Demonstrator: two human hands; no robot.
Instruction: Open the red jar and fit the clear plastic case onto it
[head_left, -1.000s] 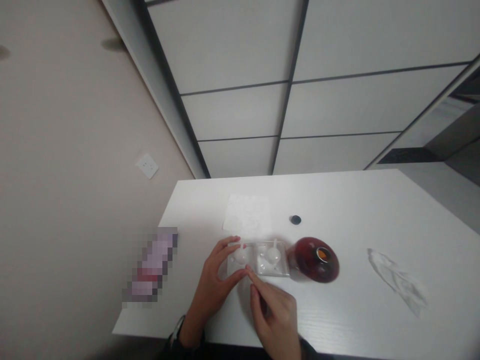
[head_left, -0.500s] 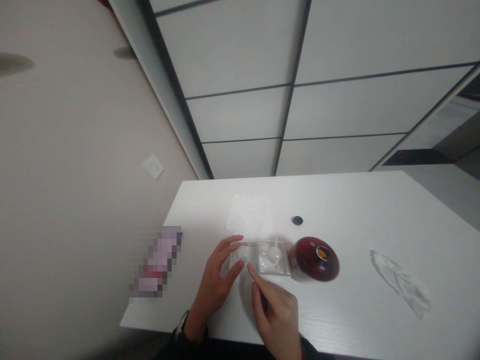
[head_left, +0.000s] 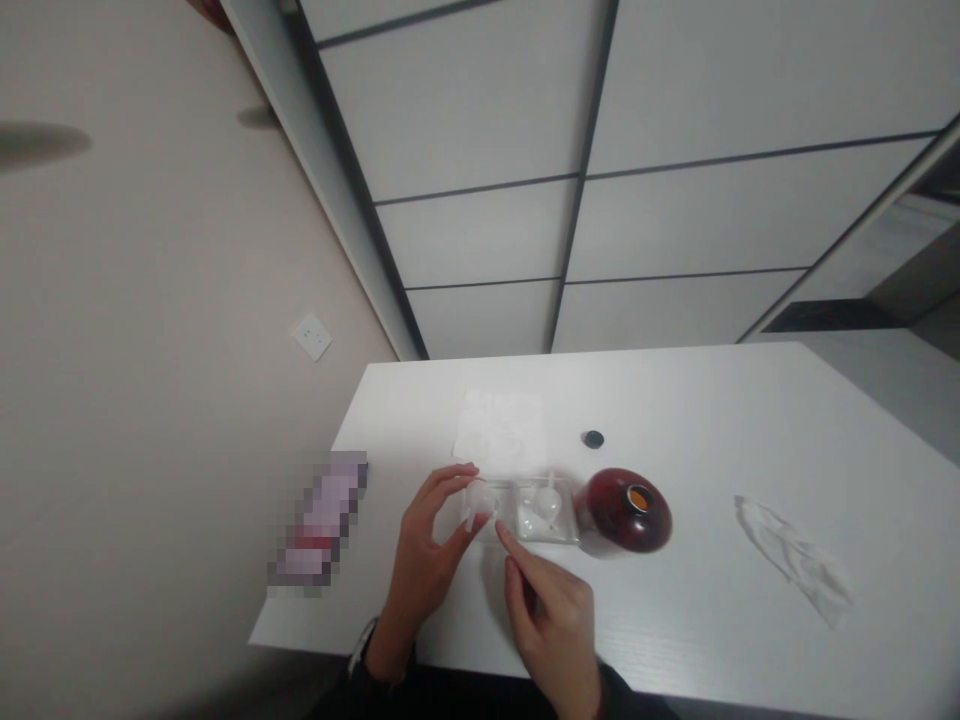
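My left hand (head_left: 431,545) and right forefinger (head_left: 501,532) met the light, thin clear plastic tray (head_left: 566,530), best held by its rim; whether I gripped it, I couldn't tell.

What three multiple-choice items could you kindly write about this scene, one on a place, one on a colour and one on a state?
1. Where is the dark red round jar relative to the clear plastic tray?
A. To its right
B. On the sheet of paper
C. Beside the wall socket

2. What colour shows in the opening of the jar?
A. Blue
B. White
C. Orange

3. How is the left hand placed?
A. Flat on the table
B. Curled around the clear plastic piece
C. Holding the small black disc

Answers:
1. A, the jar sits just right of the tray.
2. C, orange shows at the jar's top.
3. B, the fingers and thumb wrap that piece at the tray's left end.
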